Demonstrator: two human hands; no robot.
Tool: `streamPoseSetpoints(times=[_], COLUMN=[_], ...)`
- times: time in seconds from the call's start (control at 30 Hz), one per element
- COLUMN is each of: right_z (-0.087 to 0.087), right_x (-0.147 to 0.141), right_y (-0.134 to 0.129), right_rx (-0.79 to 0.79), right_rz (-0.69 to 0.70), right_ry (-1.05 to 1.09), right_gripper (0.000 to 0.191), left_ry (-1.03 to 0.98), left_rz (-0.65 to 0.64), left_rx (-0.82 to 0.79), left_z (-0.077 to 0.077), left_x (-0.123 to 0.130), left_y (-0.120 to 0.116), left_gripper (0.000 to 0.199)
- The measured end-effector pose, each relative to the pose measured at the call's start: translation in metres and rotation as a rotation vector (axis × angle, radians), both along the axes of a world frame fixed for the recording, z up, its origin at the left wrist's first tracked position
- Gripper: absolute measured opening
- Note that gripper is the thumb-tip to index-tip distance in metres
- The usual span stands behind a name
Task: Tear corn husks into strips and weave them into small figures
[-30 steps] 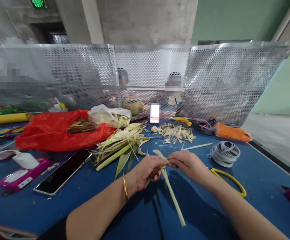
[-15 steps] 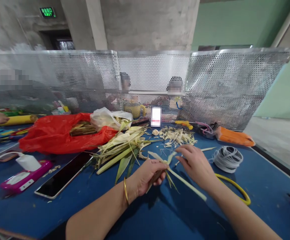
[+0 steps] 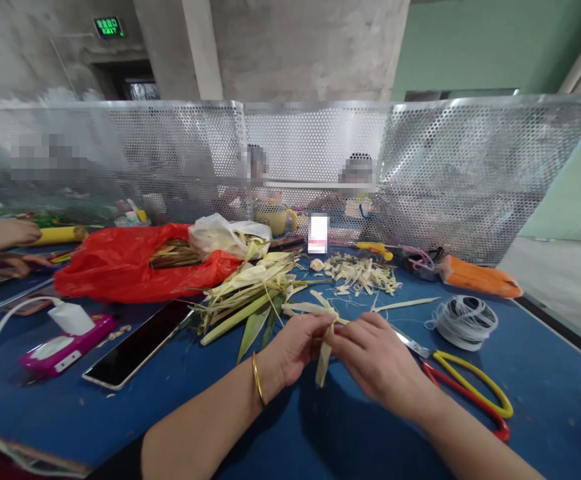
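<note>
Pale leaf strips (image 3: 324, 363) are gathered between my two hands above the blue table (image 3: 270, 440). My left hand (image 3: 297, 347), with a gold bangle at the wrist, is closed on the strips from the left. From the right, my right hand (image 3: 373, 350) is closed on them too, its fingers meeting the left fingertips. One strip hangs down between the hands, and others stick out to the upper left. Scissors (image 3: 463, 383) with one red and one yellow handle lie beside my right forearm, their blades partly hidden behind the hand.
A heap of leaves (image 3: 250, 293) lies by a red plastic bag (image 3: 120, 267). Shredded scraps (image 3: 365, 273) sit ahead. A string spool (image 3: 465, 323), orange pouch (image 3: 480, 277), dark phone (image 3: 137, 343) and purple power strip (image 3: 67, 347) are around. A co-worker's hands (image 3: 7, 243) work at left.
My right hand has come down and left to meet the left hand and has closed on a strip. One strip now hangs downward. More of the scissors shows.
</note>
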State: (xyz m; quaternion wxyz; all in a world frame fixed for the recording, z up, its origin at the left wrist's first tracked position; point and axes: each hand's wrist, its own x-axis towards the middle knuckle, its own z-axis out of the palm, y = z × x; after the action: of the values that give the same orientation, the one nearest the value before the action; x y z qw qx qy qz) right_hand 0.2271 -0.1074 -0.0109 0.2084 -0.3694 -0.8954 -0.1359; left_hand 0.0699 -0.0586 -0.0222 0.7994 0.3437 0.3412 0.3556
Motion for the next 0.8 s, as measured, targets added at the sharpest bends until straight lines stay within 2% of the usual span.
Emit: streamPoseSetpoints(times=[0.1, 0.2, 0.4, 0.53, 0.67, 0.73, 0.8], right_z=[-0.005, -0.008, -0.009, -0.007, -0.004, -0.002, -0.001], right_x=[-0.006, -0.007, -0.004, -0.007, -0.012, -0.012, -0.008], right_y=[-0.001, -0.001, -0.001, -0.006, -0.012, -0.012, -0.01], right_rx=[0.045, 0.088, 0.042, -0.045, -0.125, -0.143, -0.101], right_rz=[0.001, 0.004, 0.01, 0.042, 0.134, 0.179, 0.107], right_ry=[-0.169, -0.203, -0.005, -0.02, -0.004, 0.082, 0.238], right_gripper=[0.015, 0.013, 0.021, 0.019, 0.02, 0.017, 0.016], left_ry=[-0.046, -0.034, 0.03, 0.084, 0.078, 0.067, 0.044], left_rz=[-0.071, -0.076, -0.027, -0.003, 0.025, 0.019, 0.019], left_rx=[0.057, 0.054, 0.077, 0.069, 0.07, 0.064, 0.057], left_z=[-0.003, -0.005, -0.001, 0.001, -0.003, -0.003, -0.001], left_x=[0.0, 0.0, 0.0, 0.001, 0.001, 0.001, -0.001], left_y=[0.001, 0.001, -0.002, -0.004, -0.003, -0.001, -0.001], left_gripper=[0.025, 0.031, 0.034, 0.036, 0.031, 0.027, 0.021])
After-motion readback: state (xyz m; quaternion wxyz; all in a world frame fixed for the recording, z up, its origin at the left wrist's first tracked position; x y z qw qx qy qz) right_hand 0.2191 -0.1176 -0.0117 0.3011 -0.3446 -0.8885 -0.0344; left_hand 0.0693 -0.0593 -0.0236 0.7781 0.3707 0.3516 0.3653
